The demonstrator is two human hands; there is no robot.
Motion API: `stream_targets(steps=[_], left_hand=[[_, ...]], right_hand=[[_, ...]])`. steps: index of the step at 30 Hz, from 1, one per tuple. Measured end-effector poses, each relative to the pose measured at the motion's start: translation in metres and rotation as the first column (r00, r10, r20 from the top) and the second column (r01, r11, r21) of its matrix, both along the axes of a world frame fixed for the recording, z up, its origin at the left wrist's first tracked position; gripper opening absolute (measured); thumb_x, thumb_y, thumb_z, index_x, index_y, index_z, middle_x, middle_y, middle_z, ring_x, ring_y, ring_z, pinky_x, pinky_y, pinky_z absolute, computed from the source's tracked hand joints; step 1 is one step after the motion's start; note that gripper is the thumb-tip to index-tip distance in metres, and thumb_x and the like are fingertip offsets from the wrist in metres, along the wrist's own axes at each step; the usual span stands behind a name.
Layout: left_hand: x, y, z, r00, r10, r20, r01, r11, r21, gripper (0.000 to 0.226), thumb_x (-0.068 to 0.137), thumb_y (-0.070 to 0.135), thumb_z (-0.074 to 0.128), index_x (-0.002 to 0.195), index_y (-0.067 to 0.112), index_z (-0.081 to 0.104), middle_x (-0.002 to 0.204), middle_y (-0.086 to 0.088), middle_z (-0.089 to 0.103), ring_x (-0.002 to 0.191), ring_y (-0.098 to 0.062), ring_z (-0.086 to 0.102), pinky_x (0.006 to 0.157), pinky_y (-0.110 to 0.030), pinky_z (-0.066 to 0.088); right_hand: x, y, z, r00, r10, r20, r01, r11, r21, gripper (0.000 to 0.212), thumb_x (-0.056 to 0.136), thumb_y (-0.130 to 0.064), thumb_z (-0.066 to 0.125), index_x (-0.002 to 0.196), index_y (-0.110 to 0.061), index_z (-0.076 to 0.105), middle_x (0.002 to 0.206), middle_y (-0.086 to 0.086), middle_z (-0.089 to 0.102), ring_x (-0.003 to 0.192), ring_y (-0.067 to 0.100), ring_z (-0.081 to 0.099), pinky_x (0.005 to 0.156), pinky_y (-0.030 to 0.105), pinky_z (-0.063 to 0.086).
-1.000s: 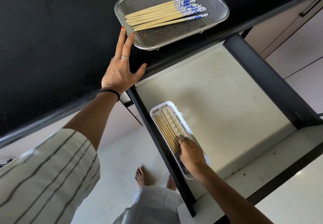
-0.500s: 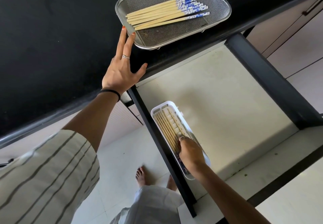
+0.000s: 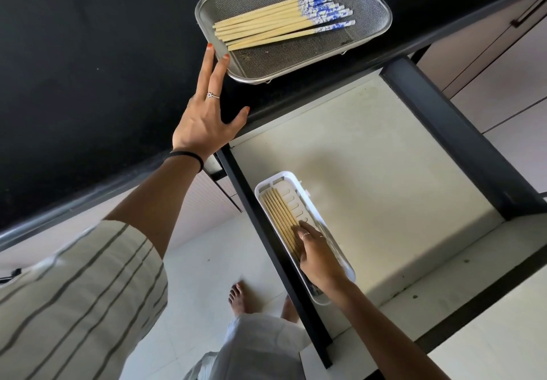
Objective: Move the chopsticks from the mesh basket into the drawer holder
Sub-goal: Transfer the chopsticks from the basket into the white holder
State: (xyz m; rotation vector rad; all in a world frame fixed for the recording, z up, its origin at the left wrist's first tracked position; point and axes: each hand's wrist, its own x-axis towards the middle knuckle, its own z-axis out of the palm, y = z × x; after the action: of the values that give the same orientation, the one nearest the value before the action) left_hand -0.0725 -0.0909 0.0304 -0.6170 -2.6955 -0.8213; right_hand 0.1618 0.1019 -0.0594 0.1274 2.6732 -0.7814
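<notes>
Right hand (image 3: 315, 250) lies flat, fingers together, pressing chopsticks in the white holder (image 3: 296, 182) inside the drawer (image 3: 384, 172); they may skew. Farther off, left hand (image 3: 207, 119) splayed and empty touches the mesh basket (image 3: 384, 21) rim; remaining chopsticks (image 3: 266, 25) could scatter if nudged.

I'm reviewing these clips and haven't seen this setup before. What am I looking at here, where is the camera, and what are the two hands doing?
There is no machine: a person works with bare hands, and one wide-angle camera on their head looks down at them. The left hand lies flat and open on the black counter, its fingertips at the rim of the mesh basket, which holds chopsticks with blue-patterned ends. Below, an open drawer holds a white holder against its left wall, with several chopsticks in the holder. The right hand rests on those, seemingly settling them; whether it grips any is unclear.
</notes>
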Motion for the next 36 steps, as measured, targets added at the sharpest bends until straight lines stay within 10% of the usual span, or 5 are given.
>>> stream_targets(steps=[14, 20, 26, 31, 36], left_hand=[[0.000, 0.000, 0.000, 1.000, -0.004, -0.004, 0.004, 1.000, -0.001, 0.085, 0.086, 0.041, 0.060, 0.153, 0.025, 0.010, 0.162, -0.002, 0.002, 0.138, -0.017, 0.034, 0.095, -0.020, 0.039], [0.002, 0.000, 0.001, 1.000, 0.001, -0.001, -0.001, 1.000, -0.001, 0.086, 0.086, 0.040, 0.063, 0.152, 0.026, 0.010, 0.162, -0.003, 0.003, 0.135, -0.020, 0.040, 0.093, -0.021, 0.041], [0.002, 0.000, 0.002, 1.000, 0.005, 0.012, -0.005, 1.000, -0.001, 0.086, 0.086, 0.041, 0.062, 0.152, 0.029, 0.008, 0.162, 0.000, 0.001, 0.136, -0.020, 0.040, 0.094, -0.023, 0.041], [0.001, 0.000, 0.001, 1.000, 0.011, -0.002, -0.011, 1.000, -0.015, 0.087, 0.086, 0.043, 0.061, 0.152, 0.030, 0.005, 0.162, 0.001, 0.000, 0.138, -0.017, 0.036, 0.097, -0.022, 0.039], [0.001, 0.001, 0.002, 1.000, 0.013, -0.005, -0.013, 1.000, -0.024, 0.088, 0.087, 0.043, 0.060, 0.152, 0.031, 0.003, 0.162, 0.001, -0.001, 0.133, -0.025, 0.043, 0.092, -0.027, 0.043]], right_hand=[[0.017, 0.025, -0.008, 0.991, -0.032, 0.130, 0.058, 0.977, -0.203, 0.060, 0.091, 0.009, 0.043, 0.143, -0.021, 0.039, 0.151, -0.005, 0.037, 0.139, 0.012, 0.036, 0.107, 0.012, 0.024], [0.018, 0.029, -0.012, 0.963, -0.052, 0.264, 0.107, 0.974, -0.200, 0.066, 0.090, 0.009, 0.043, 0.143, -0.029, 0.035, 0.139, 0.002, 0.050, 0.099, 0.010, 0.061, 0.054, -0.005, 0.039], [0.018, 0.032, -0.010, 0.954, -0.093, 0.285, 0.142, 0.977, -0.158, 0.066, 0.089, 0.011, 0.045, 0.142, -0.027, 0.037, 0.133, 0.007, 0.056, 0.108, 0.017, 0.062, 0.057, -0.006, 0.038], [0.022, 0.028, -0.009, 0.954, -0.066, 0.293, 0.121, 0.977, -0.175, 0.066, 0.089, 0.010, 0.043, 0.145, -0.025, 0.035, 0.141, 0.002, 0.049, 0.072, -0.005, 0.049, 0.052, -0.005, 0.036], [0.009, 0.027, 0.020, 0.965, -0.040, 0.259, 0.104, 0.965, -0.242, 0.052, 0.096, -0.002, 0.041, 0.142, -0.027, 0.038, 0.146, 0.001, 0.046, 0.125, 0.012, 0.052, 0.077, 0.005, 0.046]])
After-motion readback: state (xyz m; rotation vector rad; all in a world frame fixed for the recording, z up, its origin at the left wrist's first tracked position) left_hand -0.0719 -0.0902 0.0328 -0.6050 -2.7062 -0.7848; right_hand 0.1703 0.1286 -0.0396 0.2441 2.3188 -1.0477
